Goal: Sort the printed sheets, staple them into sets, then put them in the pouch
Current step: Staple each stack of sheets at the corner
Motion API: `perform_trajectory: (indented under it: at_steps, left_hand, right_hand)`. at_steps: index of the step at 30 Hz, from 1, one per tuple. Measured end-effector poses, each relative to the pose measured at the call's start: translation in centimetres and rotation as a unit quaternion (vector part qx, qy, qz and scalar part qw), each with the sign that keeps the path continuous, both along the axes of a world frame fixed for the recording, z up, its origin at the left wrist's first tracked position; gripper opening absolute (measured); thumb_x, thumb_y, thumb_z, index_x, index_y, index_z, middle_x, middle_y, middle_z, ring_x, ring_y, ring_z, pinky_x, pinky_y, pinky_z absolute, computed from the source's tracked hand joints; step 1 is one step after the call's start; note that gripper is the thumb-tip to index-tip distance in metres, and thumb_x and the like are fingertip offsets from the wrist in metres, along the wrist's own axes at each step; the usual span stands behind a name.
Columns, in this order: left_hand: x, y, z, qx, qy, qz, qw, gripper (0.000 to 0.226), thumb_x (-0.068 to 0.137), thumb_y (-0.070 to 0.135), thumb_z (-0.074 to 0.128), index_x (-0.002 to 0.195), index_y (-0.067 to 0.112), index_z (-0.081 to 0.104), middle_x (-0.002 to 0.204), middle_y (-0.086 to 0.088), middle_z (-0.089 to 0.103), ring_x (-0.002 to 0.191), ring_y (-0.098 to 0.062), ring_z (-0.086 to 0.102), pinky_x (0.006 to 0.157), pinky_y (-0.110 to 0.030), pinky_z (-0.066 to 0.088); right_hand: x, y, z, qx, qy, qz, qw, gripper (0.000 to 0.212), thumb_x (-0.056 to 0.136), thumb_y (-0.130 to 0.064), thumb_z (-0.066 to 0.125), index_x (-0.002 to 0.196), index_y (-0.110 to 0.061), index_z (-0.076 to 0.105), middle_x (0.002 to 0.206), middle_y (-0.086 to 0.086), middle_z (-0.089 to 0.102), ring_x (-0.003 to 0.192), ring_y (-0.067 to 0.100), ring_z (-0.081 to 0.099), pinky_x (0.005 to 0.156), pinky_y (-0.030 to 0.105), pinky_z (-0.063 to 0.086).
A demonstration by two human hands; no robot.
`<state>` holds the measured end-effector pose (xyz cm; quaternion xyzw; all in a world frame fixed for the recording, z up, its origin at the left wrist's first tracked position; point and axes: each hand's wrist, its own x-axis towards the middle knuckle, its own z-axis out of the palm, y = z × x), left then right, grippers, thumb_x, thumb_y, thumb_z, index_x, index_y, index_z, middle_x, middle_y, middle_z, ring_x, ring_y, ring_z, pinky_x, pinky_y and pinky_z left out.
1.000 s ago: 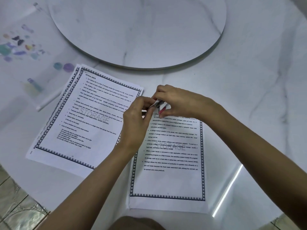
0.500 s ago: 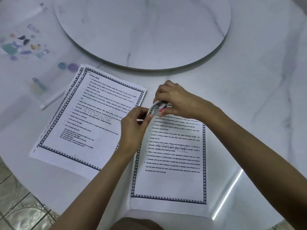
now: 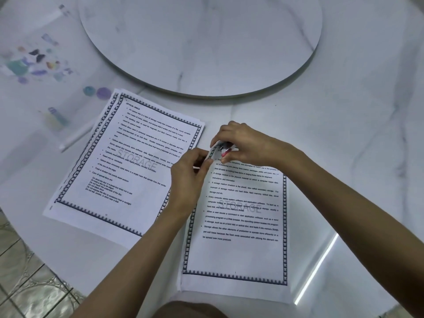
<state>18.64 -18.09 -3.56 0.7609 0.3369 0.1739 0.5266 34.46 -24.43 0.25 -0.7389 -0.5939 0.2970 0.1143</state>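
Two piles of printed sheets with blue borders lie on the white marble table. The left pile [image 3: 128, 171] sits askew. The right set [image 3: 238, 230] lies straight in front of me. My left hand [image 3: 188, 177] pinches the right set's top left corner, which is curled upward. My right hand [image 3: 243, 143] is closed around a small stapler [image 3: 226, 150] with a red part, placed on that same corner. Most of the stapler is hidden by my fingers.
A translucent pouch [image 3: 43, 72] with colourful prints lies at the far left, a white pen-like stick [image 3: 75, 138] along its near edge. A big round turntable [image 3: 199, 42] fills the table's middle. The table edge [image 3: 34, 251] curves at the lower left above tiled floor.
Both hands stay at the right set's top left corner. The corner has curled up a little more under the stapler. The view has shifted slightly.
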Motion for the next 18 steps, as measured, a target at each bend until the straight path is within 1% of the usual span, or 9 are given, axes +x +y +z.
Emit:
perform_trajectory:
  at_steps: [3, 6, 9, 11, 14, 18]
  left_hand:
    - [0.0, 0.0, -0.2, 0.001, 0.001, 0.001, 1.000, 0.011, 0.088, 0.013, 0.060, 0.084, 0.022, 0.056, 0.076, 0.017, 0.057, 0.072, 0.013, 0.054, 0.060, -0.003, 0.039]
    - [-0.1, 0.1, -0.4, 0.002, 0.001, 0.001, 1.000, 0.011, 0.088, 0.013, 0.060, 0.084, 0.022, 0.056, 0.076, 0.017, 0.057, 0.073, 0.012, 0.054, 0.061, -0.004, 0.040]
    - [-0.2, 0.1, -0.6, 0.006, 0.004, -0.004, 1.000, 0.010, 0.088, 0.014, 0.060, 0.084, 0.022, 0.057, 0.076, 0.017, 0.057, 0.074, 0.012, 0.054, 0.062, -0.002, 0.039]
    - [-0.2, 0.1, -0.7, 0.006, 0.007, -0.007, 1.000, 0.009, 0.088, 0.013, 0.060, 0.085, 0.021, 0.057, 0.076, 0.018, 0.057, 0.074, 0.013, 0.054, 0.063, -0.002, 0.040]
    - [-0.1, 0.2, -0.7, 0.005, 0.002, -0.003, 1.000, 0.008, 0.089, 0.013, 0.059, 0.085, 0.020, 0.057, 0.077, 0.018, 0.057, 0.074, 0.012, 0.055, 0.063, -0.003, 0.041]
    - [0.1, 0.3, -0.8, 0.005, 0.006, -0.006, 1.000, 0.007, 0.089, 0.014, 0.059, 0.087, 0.020, 0.058, 0.079, 0.017, 0.059, 0.075, 0.011, 0.055, 0.063, -0.003, 0.041]
  right_hand:
    - [-0.2, 0.0, -0.4, 0.015, -0.013, -0.006, 1.000, 0.036, 0.082, -0.021, 0.068, 0.116, -0.013, 0.059, 0.107, 0.005, 0.058, 0.105, 0.018, 0.045, 0.086, 0.026, 0.028]
    - [-0.5, -0.1, -1.0, 0.040, -0.027, -0.019, 0.999, 0.034, 0.082, -0.021, 0.068, 0.114, -0.011, 0.061, 0.105, 0.006, 0.060, 0.106, 0.020, 0.049, 0.082, 0.024, 0.025]
    - [-0.9, -0.4, -1.6, 0.070, -0.044, -0.026, 0.996, 0.032, 0.081, -0.019, 0.068, 0.111, -0.009, 0.063, 0.103, 0.007, 0.062, 0.104, 0.023, 0.052, 0.076, 0.021, 0.018]
    - [-1.1, -0.6, -1.9, 0.095, -0.053, -0.027, 0.994, 0.028, 0.080, -0.018, 0.068, 0.106, -0.007, 0.065, 0.098, 0.008, 0.064, 0.101, 0.025, 0.055, 0.074, 0.020, 0.016]
    - [-1.1, -0.6, -2.1, 0.118, -0.062, -0.025, 0.991, 0.026, 0.076, -0.017, 0.068, 0.100, -0.007, 0.068, 0.090, 0.006, 0.065, 0.094, 0.026, 0.058, 0.074, 0.018, 0.015]
    - [-1.0, -0.4, -2.0, 0.122, -0.064, -0.046, 0.989, 0.027, 0.076, -0.019, 0.066, 0.101, -0.010, 0.068, 0.092, 0.004, 0.066, 0.097, 0.023, 0.058, 0.076, 0.019, 0.012]
